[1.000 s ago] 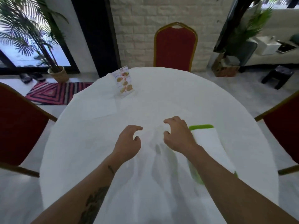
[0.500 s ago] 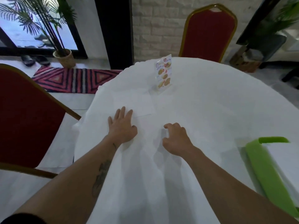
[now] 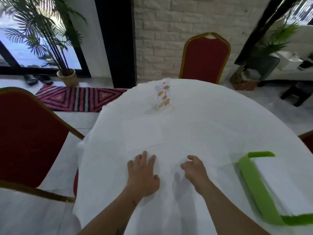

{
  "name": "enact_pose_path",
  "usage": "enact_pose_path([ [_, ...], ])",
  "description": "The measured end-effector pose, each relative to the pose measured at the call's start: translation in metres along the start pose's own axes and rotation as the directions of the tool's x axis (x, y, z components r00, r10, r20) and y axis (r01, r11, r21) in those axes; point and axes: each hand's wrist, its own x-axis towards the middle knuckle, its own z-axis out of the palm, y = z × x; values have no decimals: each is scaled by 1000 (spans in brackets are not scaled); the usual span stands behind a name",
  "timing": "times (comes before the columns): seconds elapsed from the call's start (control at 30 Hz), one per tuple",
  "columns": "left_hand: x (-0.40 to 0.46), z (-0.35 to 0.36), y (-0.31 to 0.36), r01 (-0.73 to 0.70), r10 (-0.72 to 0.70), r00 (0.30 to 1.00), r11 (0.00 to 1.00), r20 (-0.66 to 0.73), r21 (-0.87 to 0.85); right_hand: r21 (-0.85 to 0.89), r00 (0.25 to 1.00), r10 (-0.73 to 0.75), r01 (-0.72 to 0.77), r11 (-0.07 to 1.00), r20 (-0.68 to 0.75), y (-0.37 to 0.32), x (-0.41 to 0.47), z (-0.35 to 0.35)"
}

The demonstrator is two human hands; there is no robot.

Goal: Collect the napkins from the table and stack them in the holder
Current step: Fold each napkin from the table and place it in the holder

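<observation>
A flat white napkin [image 3: 143, 135] lies on the white tablecloth [image 3: 211, 126], just beyond my hands. My left hand [image 3: 143, 173] rests flat on the cloth, fingers straight, its tips a little short of the napkin's near edge. My right hand [image 3: 194, 170] hovers over the cloth to the right with fingers curled and nothing visible in them. The green napkin holder [image 3: 252, 180] sits at the right, with a white stack of napkins [image 3: 284, 184] inside it.
A menu card stand [image 3: 163, 96] is upright beyond the napkin. Red chairs stand at the left [image 3: 28, 136], at the far side [image 3: 205, 56] and at the right edge. The table edge runs close by on the left.
My view has swung left, putting the holder at the right. My left hand has flattened near the napkin's edge. My right hand has stayed curled beside it.
</observation>
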Motion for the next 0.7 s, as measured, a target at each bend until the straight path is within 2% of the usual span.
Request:
enact_pose_path([
  [0.1, 3, -16, 6, 23, -23, 1000, 999, -11, -40, 39, 999, 35, -36, 999, 18, 5, 1, -10],
  [0.27, 22, -42, -21, 87, -95, 992, 992, -83, -90, 38, 998, -13, 10, 999, 65, -12, 14, -6],
  [0.37, 48, -51, -45, 119, -124, 991, 989, -50, -85, 142, 995, -18, 4, 990, 96, -28, 27, 9],
  [0.47, 73, -49, -67, 121, -123, 992, 991, -34, -57, 212, 993, 3, -27, 977, 116, -38, 41, 25],
  [0.6, 89, -35, -87, 82, -82, 997, 996, -11, -41, 224, 996, -9, -11, 974, 86, -47, 57, 40],
  [0.7, 82, -22, -89, 44, -45, 998, 999, -50, -21, 226, 997, -5, -13, 974, 78, -50, 60, 47],
])
